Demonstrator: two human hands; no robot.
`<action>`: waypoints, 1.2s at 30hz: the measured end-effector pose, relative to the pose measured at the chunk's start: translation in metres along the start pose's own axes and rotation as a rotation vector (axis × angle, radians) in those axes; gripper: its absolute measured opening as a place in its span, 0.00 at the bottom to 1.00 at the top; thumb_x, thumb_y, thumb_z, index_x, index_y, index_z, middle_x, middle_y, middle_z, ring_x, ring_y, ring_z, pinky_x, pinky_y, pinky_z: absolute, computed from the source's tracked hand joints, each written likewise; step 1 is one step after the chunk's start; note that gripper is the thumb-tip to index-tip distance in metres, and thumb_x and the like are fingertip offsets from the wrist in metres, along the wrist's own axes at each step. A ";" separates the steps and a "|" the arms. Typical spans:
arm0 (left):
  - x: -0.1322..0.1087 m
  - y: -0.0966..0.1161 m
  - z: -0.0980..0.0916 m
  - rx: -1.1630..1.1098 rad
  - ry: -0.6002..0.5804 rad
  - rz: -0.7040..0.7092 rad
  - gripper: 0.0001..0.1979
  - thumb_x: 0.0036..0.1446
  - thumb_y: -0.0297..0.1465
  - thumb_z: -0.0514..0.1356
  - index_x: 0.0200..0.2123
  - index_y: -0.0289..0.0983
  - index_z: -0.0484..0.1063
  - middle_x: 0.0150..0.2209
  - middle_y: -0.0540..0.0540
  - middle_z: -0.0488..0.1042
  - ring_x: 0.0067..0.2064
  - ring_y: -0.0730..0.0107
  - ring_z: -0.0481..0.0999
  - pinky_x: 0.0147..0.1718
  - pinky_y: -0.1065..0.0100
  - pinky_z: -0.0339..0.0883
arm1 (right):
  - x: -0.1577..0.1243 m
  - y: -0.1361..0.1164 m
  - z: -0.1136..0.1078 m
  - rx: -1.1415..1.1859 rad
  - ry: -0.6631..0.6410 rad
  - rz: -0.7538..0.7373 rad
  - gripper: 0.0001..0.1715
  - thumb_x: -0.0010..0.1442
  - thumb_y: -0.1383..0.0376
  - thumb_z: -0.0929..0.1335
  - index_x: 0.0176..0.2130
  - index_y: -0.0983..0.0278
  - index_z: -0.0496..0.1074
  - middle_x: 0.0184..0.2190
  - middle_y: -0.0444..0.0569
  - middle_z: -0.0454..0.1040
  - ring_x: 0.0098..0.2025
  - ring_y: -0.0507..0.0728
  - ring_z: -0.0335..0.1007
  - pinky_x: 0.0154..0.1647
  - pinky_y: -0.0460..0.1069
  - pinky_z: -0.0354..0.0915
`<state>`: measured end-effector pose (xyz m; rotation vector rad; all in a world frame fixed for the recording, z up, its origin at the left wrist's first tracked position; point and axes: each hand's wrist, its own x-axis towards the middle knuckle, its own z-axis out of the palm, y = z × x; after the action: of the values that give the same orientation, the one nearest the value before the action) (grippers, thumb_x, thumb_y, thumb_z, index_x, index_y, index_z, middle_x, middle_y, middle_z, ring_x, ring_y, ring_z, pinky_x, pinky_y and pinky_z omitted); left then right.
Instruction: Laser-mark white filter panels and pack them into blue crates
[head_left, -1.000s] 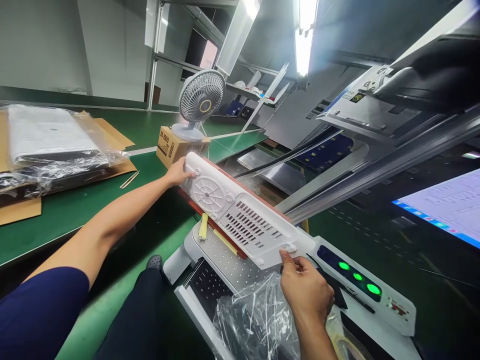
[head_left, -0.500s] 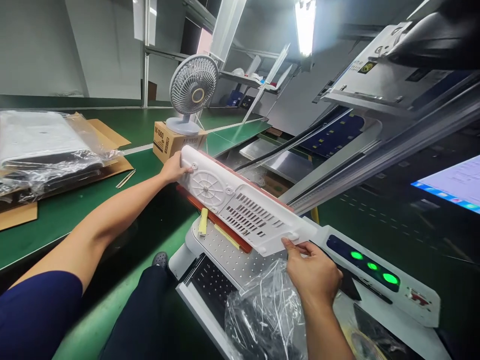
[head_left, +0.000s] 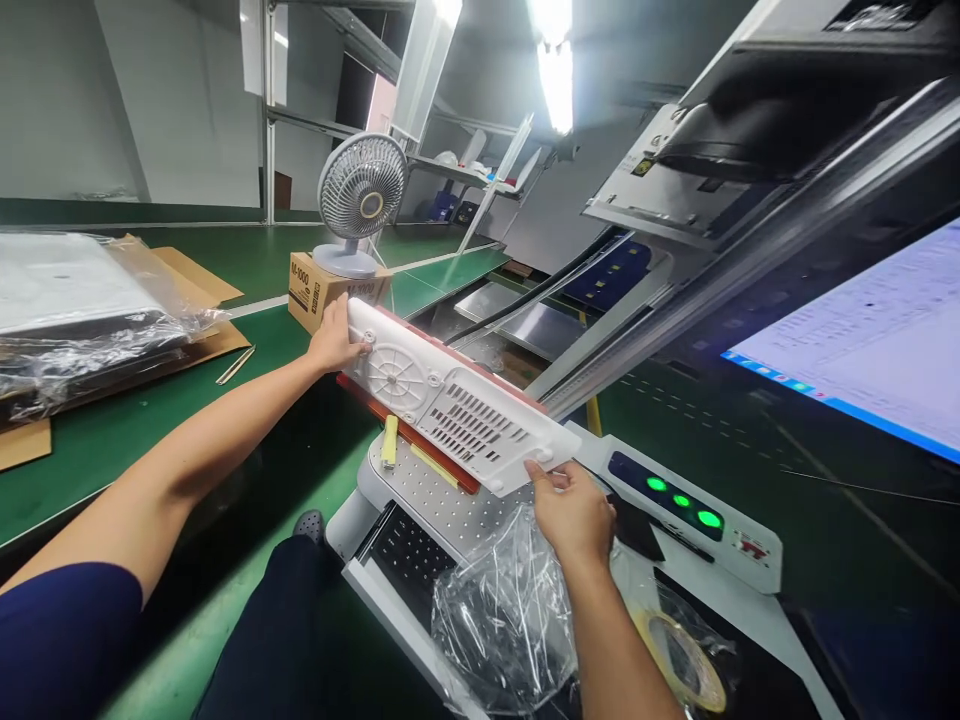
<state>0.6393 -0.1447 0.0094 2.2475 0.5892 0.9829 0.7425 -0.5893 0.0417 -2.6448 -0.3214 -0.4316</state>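
Note:
A long white plastic panel with a round grille pattern and rows of vent slots lies tilted over a red jig on a white perforated machine plate. My left hand grips the panel's far end, fingers curled over its edge. My right hand holds the panel's near end, thumb on top near a round boss. Both arms reach out from dark blue sleeves.
A small grey desk fan stands on a cardboard box. Bagged panels on cardboard lie at the left on the green bench. Crumpled clear plastic, a tape roll, a control strip with green lights and a monitor sit to the right.
The view has swung right and down a little, so the panel and both hands sit further left in the picture. Both hands keep their grip on the panel's ends.

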 end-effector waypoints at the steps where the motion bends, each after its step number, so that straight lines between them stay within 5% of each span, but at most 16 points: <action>1: -0.001 0.007 0.000 0.042 -0.007 0.082 0.65 0.52 0.45 0.77 0.81 0.36 0.43 0.81 0.23 0.43 0.82 0.30 0.41 0.77 0.36 0.43 | -0.002 -0.001 -0.001 -0.009 -0.011 0.000 0.22 0.65 0.48 0.69 0.46 0.61 0.78 0.46 0.56 0.86 0.41 0.68 0.77 0.43 0.57 0.63; 4: 0.003 0.031 0.004 0.177 -0.156 0.344 0.62 0.52 0.53 0.76 0.81 0.37 0.51 0.83 0.27 0.41 0.82 0.27 0.29 0.74 0.28 0.17 | -0.006 -0.005 -0.004 -0.017 -0.039 0.019 0.25 0.66 0.47 0.70 0.51 0.62 0.78 0.49 0.56 0.86 0.45 0.69 0.78 0.43 0.56 0.63; 7: 0.023 0.052 0.009 0.262 -0.274 0.489 0.60 0.52 0.58 0.73 0.79 0.37 0.57 0.80 0.27 0.52 0.82 0.24 0.35 0.72 0.26 0.12 | -0.006 -0.006 -0.005 -0.026 -0.064 0.036 0.23 0.67 0.47 0.70 0.49 0.61 0.78 0.49 0.55 0.86 0.44 0.68 0.79 0.42 0.56 0.64; 12: 0.058 0.064 0.013 0.386 -0.390 0.530 0.49 0.48 0.60 0.75 0.65 0.38 0.74 0.63 0.27 0.76 0.67 0.28 0.70 0.73 0.36 0.41 | -0.001 -0.005 -0.003 -0.068 -0.073 0.014 0.20 0.69 0.48 0.68 0.44 0.61 0.78 0.47 0.54 0.86 0.40 0.67 0.78 0.39 0.56 0.61; 16: 0.062 0.064 0.015 0.419 -0.334 0.550 0.43 0.48 0.62 0.75 0.55 0.35 0.78 0.54 0.26 0.78 0.58 0.29 0.75 0.63 0.43 0.56 | 0.001 -0.004 -0.001 -0.078 -0.055 -0.004 0.19 0.69 0.49 0.69 0.45 0.61 0.79 0.44 0.54 0.86 0.38 0.66 0.77 0.38 0.56 0.60; 25: 0.063 0.061 0.014 0.445 -0.337 0.555 0.44 0.48 0.62 0.75 0.56 0.37 0.76 0.54 0.29 0.77 0.58 0.32 0.74 0.61 0.46 0.56 | 0.003 0.001 0.002 -0.042 -0.045 0.007 0.17 0.68 0.50 0.71 0.42 0.61 0.80 0.41 0.53 0.86 0.38 0.65 0.77 0.37 0.55 0.60; 30: 0.057 0.066 0.011 0.465 -0.340 0.525 0.43 0.49 0.58 0.76 0.59 0.35 0.75 0.56 0.27 0.76 0.62 0.29 0.72 0.68 0.38 0.50 | 0.002 -0.006 0.000 -0.015 -0.089 0.040 0.18 0.68 0.51 0.71 0.47 0.62 0.81 0.45 0.56 0.86 0.45 0.68 0.80 0.45 0.56 0.67; 34: 0.030 0.074 0.005 0.422 -0.249 0.420 0.52 0.48 0.49 0.80 0.71 0.37 0.66 0.71 0.24 0.65 0.77 0.22 0.53 0.72 0.24 0.34 | -0.009 -0.011 -0.017 0.037 -0.170 0.056 0.27 0.69 0.51 0.70 0.57 0.66 0.77 0.50 0.60 0.85 0.55 0.72 0.80 0.55 0.60 0.69; 36: 0.001 0.077 0.001 0.336 -0.146 0.371 0.55 0.49 0.44 0.80 0.74 0.38 0.60 0.77 0.25 0.55 0.79 0.23 0.46 0.73 0.25 0.37 | -0.026 -0.007 -0.037 0.107 -0.164 0.072 0.29 0.66 0.49 0.71 0.56 0.66 0.78 0.50 0.61 0.85 0.56 0.73 0.80 0.57 0.61 0.69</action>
<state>0.6525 -0.1994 0.0619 2.7710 0.2919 0.9343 0.7074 -0.6041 0.0675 -2.5823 -0.2910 -0.1693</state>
